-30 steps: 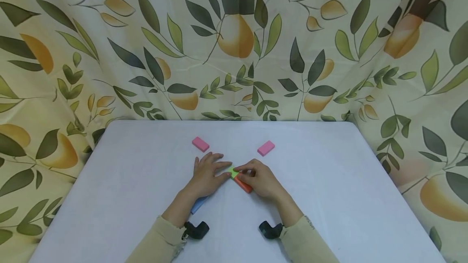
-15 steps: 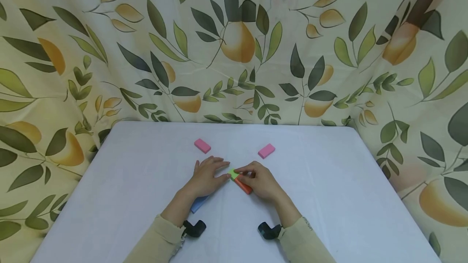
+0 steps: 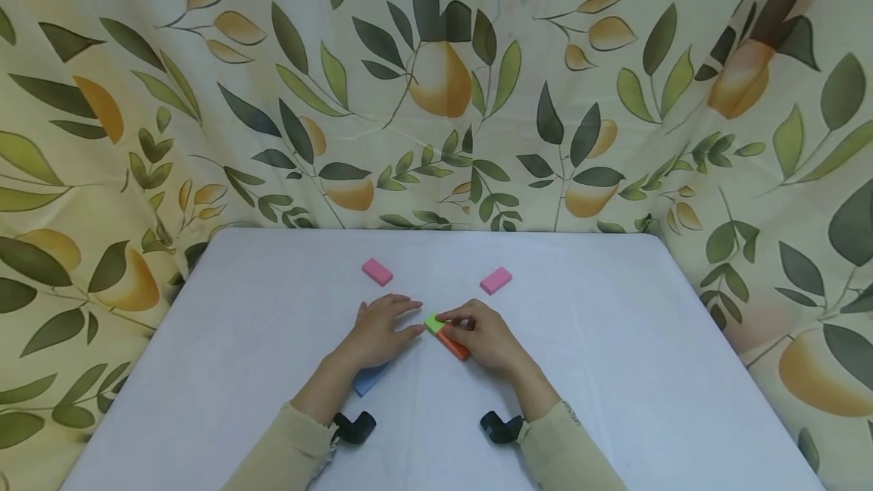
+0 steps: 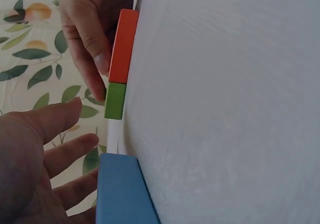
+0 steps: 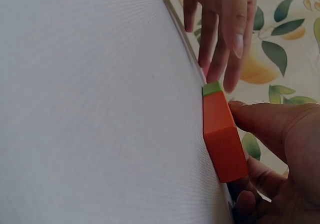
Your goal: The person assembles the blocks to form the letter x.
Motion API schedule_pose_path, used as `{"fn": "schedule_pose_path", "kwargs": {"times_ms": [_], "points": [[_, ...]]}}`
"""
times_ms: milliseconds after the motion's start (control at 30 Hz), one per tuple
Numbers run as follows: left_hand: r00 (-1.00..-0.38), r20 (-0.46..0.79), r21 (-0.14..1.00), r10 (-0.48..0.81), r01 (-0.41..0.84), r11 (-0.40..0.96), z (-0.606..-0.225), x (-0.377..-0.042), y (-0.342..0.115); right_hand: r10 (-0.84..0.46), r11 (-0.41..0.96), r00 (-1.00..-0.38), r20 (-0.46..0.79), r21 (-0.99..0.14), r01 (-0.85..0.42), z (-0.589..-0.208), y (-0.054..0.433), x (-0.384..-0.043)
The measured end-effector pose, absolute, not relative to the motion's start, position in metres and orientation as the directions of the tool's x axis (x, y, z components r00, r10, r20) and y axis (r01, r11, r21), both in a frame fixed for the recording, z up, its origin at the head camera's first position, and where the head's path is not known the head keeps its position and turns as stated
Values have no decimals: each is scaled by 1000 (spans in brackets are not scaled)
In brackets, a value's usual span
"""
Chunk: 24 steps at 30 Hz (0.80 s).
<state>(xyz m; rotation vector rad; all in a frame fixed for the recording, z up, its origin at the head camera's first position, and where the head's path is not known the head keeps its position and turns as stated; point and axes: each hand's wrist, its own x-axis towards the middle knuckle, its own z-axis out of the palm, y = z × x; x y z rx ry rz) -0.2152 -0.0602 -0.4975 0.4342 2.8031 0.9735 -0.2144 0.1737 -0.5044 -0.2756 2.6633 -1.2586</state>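
Observation:
In the head view an orange block (image 3: 453, 344) lies on the white table with a green block (image 3: 433, 323) against its far-left end. My right hand (image 3: 487, 336) holds the orange block from the right, thumb on it, with the index fingertip at the green block. My left hand (image 3: 382, 332) is just left of the green block, fingers spread and apart from it. Under the left hand and wrist, partly hidden, lies a blue block (image 3: 370, 379). The left wrist view shows this blue block (image 4: 122, 189) beside the left hand's fingers, with a gap to the green block.
Two pink blocks, a left one (image 3: 377, 272) and a right one (image 3: 495, 280), lie farther back on the white-covered table (image 3: 600, 339). Behind the table hangs a curtain (image 3: 273, 165) with fruit and leaves. Both wrists wear dark cameras.
My left hand has drawn back slightly to the left, its fingertips leaving the green block. The right hand stays at the orange and green blocks. The head view has tilted up a little.

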Motion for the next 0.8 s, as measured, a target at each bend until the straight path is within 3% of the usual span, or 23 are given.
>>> {"fn": "schedule_pose_path", "kwargs": {"times_ms": [800], "points": [[-953,-63,601,295,200,774,-497,-202,-83,-244,620,-967,-72,-779,-99,-507,175,-215]]}}
